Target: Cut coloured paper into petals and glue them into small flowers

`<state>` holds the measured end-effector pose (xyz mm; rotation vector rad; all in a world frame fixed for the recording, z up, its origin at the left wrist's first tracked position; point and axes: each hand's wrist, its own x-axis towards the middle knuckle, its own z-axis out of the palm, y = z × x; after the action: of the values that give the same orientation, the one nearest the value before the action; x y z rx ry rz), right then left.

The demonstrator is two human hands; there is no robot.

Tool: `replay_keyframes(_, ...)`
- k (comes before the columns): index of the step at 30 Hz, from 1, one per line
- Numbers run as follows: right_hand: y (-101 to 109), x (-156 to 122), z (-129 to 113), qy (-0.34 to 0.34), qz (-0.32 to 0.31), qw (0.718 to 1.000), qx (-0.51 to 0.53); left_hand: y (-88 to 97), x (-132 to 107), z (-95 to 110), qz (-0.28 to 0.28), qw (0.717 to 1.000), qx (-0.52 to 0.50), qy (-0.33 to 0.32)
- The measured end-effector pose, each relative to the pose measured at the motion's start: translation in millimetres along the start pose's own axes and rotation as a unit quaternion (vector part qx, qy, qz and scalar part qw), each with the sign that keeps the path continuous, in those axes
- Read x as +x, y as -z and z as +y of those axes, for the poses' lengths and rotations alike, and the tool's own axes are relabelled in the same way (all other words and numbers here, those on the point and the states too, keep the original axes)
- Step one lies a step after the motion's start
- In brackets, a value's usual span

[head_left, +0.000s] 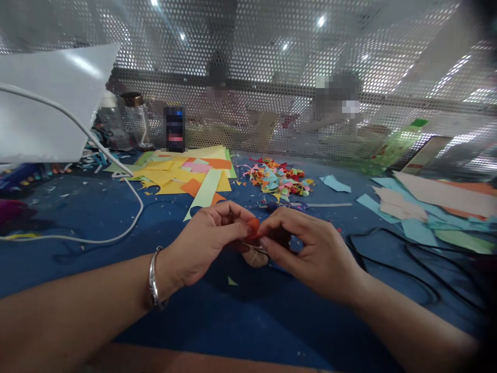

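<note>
With the fingertips of my left hand [212,233] and right hand [310,246], I pinch a small orange-red paper piece [253,225] above the middle of the blue surface [186,316]. A tiny pale-green paper triangle [232,281] lies nearer the front edge. Towards the far edge sit a heap of small multicoloured paper scraps [279,180] and flat yellow paper sheets [163,177].
</note>
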<state>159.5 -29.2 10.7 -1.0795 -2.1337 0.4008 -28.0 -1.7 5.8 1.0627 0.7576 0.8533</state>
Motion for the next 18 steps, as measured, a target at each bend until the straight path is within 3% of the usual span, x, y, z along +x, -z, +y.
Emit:
replay_keyframes(6,-0.5,4.1,-6.1,-0.073,0.026,0.997,0.017,-2.2,-2.9,0.1,0.016,1.0,0.001,-0.025)
replay_keyframes(10,-1.8,5.0,-3.6,-0.112,0.032,0.992,0.036,-0.5,-2.2,-2.8,0.001,0.996,0.063,-0.064)
replay_keyframes(18,-4.0,4.4,-0.8,-0.117,0.025,0.992,0.047,0.6,-1.5,-5.3,0.018,0.982,0.152,-0.114)
